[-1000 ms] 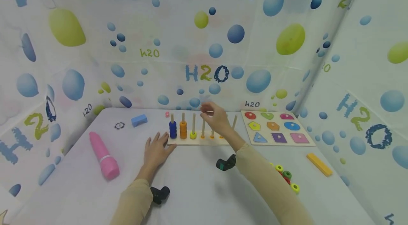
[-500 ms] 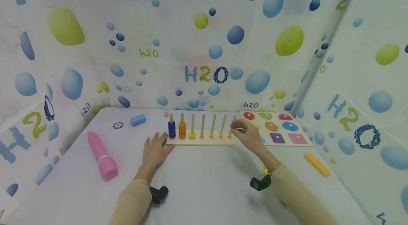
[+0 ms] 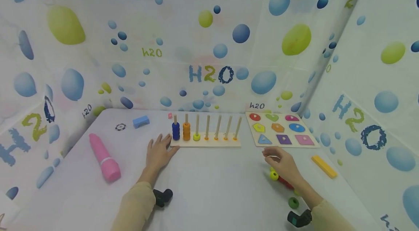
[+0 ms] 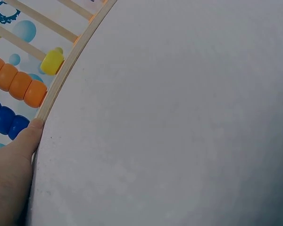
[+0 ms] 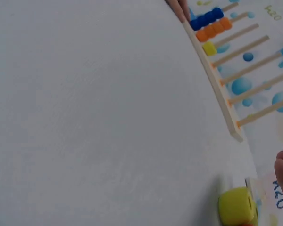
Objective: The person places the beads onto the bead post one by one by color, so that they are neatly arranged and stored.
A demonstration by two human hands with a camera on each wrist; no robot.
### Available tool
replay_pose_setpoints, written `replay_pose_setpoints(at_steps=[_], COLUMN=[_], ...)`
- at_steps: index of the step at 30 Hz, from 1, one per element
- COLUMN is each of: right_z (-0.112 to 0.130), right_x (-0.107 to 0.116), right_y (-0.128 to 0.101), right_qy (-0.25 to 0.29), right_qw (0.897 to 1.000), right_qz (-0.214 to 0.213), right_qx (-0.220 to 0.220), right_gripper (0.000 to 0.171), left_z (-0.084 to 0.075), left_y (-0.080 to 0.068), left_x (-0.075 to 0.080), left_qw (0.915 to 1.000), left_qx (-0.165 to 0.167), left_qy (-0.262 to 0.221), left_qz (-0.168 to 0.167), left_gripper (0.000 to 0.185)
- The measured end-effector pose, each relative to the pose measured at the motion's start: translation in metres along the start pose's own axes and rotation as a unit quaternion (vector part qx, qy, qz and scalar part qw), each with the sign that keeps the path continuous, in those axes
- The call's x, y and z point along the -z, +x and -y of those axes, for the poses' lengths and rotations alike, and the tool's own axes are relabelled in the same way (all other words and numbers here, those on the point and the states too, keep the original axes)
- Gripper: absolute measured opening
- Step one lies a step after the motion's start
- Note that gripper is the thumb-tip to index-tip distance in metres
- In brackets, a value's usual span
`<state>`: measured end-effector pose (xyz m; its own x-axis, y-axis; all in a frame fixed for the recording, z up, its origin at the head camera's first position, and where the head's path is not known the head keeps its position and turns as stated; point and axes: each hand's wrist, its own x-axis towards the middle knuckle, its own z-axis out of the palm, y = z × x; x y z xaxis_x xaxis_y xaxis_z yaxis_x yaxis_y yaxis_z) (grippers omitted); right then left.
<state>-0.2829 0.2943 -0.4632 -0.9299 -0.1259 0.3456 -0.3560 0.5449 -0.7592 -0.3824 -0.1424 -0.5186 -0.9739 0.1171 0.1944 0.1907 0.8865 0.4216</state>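
A wooden bead stand (image 3: 212,144) with a row of upright pegs is on the table. Blue beads (image 3: 176,131) and orange beads (image 3: 186,131) are stacked on its two leftmost pegs. One yellow bead (image 3: 196,137) sits at the foot of the third; the other pegs carry none. My left hand (image 3: 158,155) rests at the stand's left end, its thumb (image 4: 30,134) against the front edge. Loosely bent and holding nothing, my right hand (image 3: 283,163) hovers over loose beads, partly hiding them. Among these are a yellow bead (image 3: 274,175), red beads (image 3: 285,183) and a green bead (image 3: 293,203).
Behind my right hand lies a shape puzzle board (image 3: 268,128), with a yellow block (image 3: 324,166) to its front right. On the left are a pink wand-shaped object (image 3: 104,160), a blue block (image 3: 141,121) and a poker chip (image 3: 120,127). Patterned sheeting encloses the back and sides.
My right hand has moved from above the pegs, rightward and toward me, down to the loose beads. My left hand stays at the stand's left end.
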Motion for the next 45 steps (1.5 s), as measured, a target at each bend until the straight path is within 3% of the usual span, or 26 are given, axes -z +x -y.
replay_pose_setpoints(at_steps=[3,11,16,21,26,29,34,37,45], right_z=[-0.022,-0.038,-0.042,-0.041,-0.043,-0.042,-0.037,-0.031,-0.01], right_x=[0.006,0.015,0.016,0.013,0.01,0.01,0.012,0.013,-0.002], right_y=[-0.013,-0.04,-0.045,-0.044,-0.044,-0.045,-0.039,-0.03,0.005], right_qy=[-0.011,-0.089,-0.131,-0.186,-0.219,-0.208,-0.132,-0.107,-0.079], right_qw=[1.0,0.996,0.991,0.98,0.974,0.977,0.991,0.994,0.995], right_qz=[0.001,-0.017,-0.019,-0.004,-0.003,-0.003,0.002,0.005,0.011], right_qx=[-0.006,-0.02,0.014,0.065,0.065,0.052,0.015,0.002,0.057], right_gripper=[0.027,0.026,0.035,0.04,0.037,0.034,0.031,0.032,0.039], left_z=[0.0,0.0,0.0,0.0,0.001,0.001,0.002,0.001,0.001], left_y=[0.001,0.002,0.001,0.001,0.001,0.001,0.002,0.002,0.002], left_x=[0.001,0.001,0.0,0.001,0.0,-0.001,-0.001,0.0,0.0], left_qw=[1.0,0.9999,0.9999,1.0,1.0,1.0,1.0,1.0,0.9999], left_qx=[0.001,0.002,0.005,0.004,0.003,0.002,0.001,0.001,0.003], left_qy=[0.006,0.01,0.009,0.007,0.002,-0.001,0.006,0.008,0.007], left_qz=[0.0,0.008,0.01,0.006,0.005,0.004,0.003,0.003,0.009], left_gripper=[0.069,0.07,0.071,0.07,0.07,0.071,0.071,0.071,0.07])
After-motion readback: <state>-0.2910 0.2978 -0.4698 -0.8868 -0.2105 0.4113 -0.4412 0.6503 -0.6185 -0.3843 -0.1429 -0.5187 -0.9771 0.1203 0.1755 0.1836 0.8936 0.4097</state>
